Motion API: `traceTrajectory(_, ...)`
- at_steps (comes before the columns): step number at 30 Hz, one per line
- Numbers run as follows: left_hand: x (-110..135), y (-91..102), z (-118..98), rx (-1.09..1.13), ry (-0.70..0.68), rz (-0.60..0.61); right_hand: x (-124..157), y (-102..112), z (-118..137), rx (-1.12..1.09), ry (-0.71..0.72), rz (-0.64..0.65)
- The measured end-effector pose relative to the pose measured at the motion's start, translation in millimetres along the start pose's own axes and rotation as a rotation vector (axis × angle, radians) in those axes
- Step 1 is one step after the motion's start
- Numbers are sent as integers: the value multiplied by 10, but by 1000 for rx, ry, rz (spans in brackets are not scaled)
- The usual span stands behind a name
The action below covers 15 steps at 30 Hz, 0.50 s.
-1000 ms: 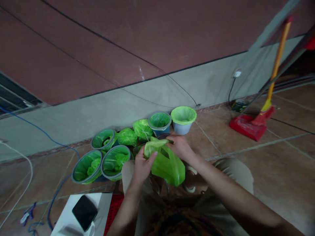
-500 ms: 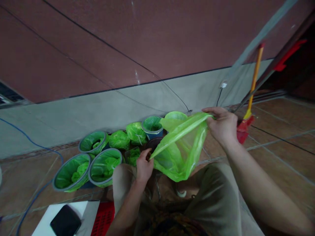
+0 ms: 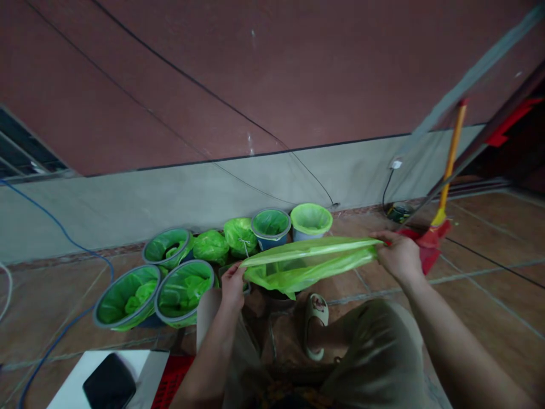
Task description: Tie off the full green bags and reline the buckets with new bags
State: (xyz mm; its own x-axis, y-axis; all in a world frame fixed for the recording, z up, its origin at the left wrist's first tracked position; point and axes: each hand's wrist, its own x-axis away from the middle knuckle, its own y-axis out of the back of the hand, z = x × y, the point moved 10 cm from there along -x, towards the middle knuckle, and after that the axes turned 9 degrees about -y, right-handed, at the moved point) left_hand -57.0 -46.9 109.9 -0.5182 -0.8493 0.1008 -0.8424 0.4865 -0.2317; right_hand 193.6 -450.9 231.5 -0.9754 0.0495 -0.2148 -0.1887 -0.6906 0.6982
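Note:
A thin green plastic bag (image 3: 306, 261) is stretched out flat and wide between my two hands, above my knees. My left hand (image 3: 233, 282) pinches its left end near the bins. My right hand (image 3: 399, 257) pinches its right end, out toward the broom. Both hands are closed on the bag's rim. A small dark bin (image 3: 279, 296) sits on the floor under the bag, mostly hidden by it.
Several small bins lined with green bags (image 3: 183, 291) stand along the wall, with two tied green bags (image 3: 210, 246) among them. A red broom with an orange handle (image 3: 443, 187) leans at the right. A black device (image 3: 108, 387) lies on a white sheet at lower left. Cables cross the tiled floor.
My hands have drawn apart and the right one has come down, so the bag, first bunched, then hanging open, is now pulled taut and flat. The view has shifted slightly.

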Motion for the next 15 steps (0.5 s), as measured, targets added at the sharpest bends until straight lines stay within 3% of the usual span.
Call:
traceTrajectory(3,118,-155,-25,154,102,97,-9,-43,-198,42,-145,54)
traceTrajectory(9,501,-487,-238,259,230,476,-39,-67,-357,54,-208,76)
traceTrajectory(15,669,-537,-301,246,233,608,-17,-111,-375,71,-256,126)
